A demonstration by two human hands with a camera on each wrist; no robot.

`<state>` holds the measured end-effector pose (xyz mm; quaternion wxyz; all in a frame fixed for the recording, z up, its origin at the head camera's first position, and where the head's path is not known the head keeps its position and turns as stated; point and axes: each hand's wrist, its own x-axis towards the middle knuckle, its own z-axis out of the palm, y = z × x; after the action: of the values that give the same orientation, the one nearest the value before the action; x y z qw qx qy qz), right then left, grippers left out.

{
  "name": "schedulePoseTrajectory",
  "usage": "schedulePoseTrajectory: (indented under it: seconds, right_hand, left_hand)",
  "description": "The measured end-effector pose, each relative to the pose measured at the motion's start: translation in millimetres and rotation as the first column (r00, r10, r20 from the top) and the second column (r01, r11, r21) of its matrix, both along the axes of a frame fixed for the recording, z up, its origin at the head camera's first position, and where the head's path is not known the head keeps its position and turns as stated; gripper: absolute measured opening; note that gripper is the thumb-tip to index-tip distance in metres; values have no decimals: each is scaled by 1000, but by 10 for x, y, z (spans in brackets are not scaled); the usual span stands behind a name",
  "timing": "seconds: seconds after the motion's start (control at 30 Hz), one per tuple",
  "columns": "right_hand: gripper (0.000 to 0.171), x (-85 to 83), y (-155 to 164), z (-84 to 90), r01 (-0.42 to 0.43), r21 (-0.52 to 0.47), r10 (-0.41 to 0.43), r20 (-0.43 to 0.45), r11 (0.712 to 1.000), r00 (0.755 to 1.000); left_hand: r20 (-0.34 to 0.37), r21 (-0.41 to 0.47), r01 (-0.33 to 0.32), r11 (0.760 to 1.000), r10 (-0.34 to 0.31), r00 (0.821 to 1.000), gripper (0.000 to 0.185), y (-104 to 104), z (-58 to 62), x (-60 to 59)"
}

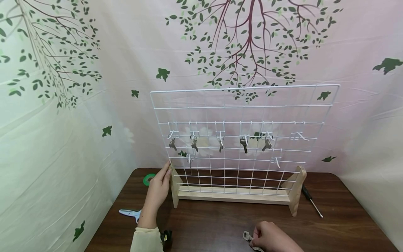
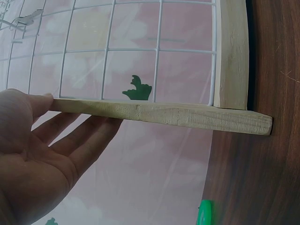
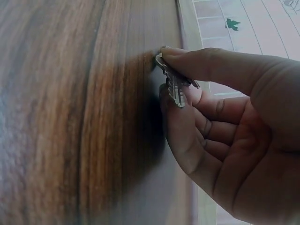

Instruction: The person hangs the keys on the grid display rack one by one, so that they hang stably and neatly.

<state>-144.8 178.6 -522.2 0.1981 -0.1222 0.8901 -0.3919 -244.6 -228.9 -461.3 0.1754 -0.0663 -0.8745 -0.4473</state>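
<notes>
A white wire grid rack [image 1: 242, 105] stands in a wooden base [image 1: 233, 196] on the dark wood table [image 1: 220, 224]. Several keys [image 1: 244, 144] hang from its hooks. My left hand [image 1: 158, 187] rests with straight fingers against the base's left upright [image 2: 159, 114], at the rack's left edge. My right hand [image 1: 267, 238] is low at the table's front and pinches a small metal key [image 3: 174, 86] between thumb and forefinger just above the tabletop. That key [image 1: 247, 236] pokes out to the left of the hand.
A screwdriver [image 1: 311, 200] lies right of the base. A green tape roll [image 1: 148, 179] and blue-handled scissors [image 1: 130, 212] lie to the left. A small black object [image 1: 167, 236] sits by my left sleeve. Printed cloth walls enclose the table.
</notes>
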Motion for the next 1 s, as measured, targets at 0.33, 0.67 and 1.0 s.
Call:
schedulePoseTrajectory:
  seconds: [0.33,0.67,1.0]
  right_hand:
    - [15,44,29,-30,-14,-80,14,-7,997,1000]
    - [14,9,44,-51,24,-145,-26,-12,989,1000]
    - [12,-7,65,-19,6,-163,-12,-41,987,999]
  left_hand:
    - [12,1,-2,1000,2,1000,50,-6,-22,29]
    - [2,1,6,1000,-6,1000,50,5,-4,29]
    - [-21,-15,6,1000,-6,1000,50,8,12,8]
